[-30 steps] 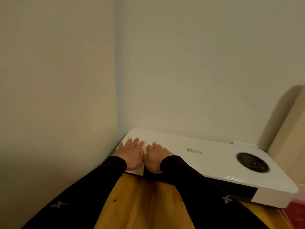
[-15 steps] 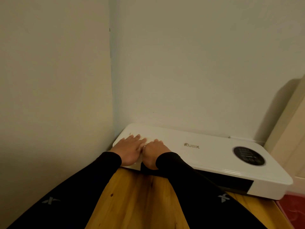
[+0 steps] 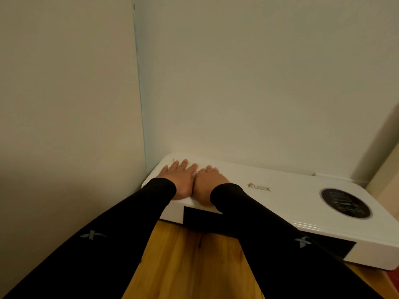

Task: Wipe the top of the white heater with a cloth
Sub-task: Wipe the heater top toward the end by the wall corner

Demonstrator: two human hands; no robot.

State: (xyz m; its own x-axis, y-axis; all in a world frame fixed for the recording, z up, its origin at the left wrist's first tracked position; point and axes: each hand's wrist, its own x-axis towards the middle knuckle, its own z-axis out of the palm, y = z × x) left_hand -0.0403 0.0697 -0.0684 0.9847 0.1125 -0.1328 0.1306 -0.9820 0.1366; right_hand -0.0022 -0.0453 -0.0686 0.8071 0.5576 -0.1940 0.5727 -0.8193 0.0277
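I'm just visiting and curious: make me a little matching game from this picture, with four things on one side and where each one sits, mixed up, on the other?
Things:
1. left hand
2. round black control panel
3. gold brand logo
4. orange-brown wooden floor

Places:
A. middle of the white heater's top
B. below the heater, between the black sleeves
C. heater's end near the wall corner
D. heater's far right end

Pairs: 1-C, 2-D, 3-A, 4-B

Dim warm light, plain cream walls (image 3: 259, 72) meeting in a corner, wooden floor (image 3: 194, 262) below
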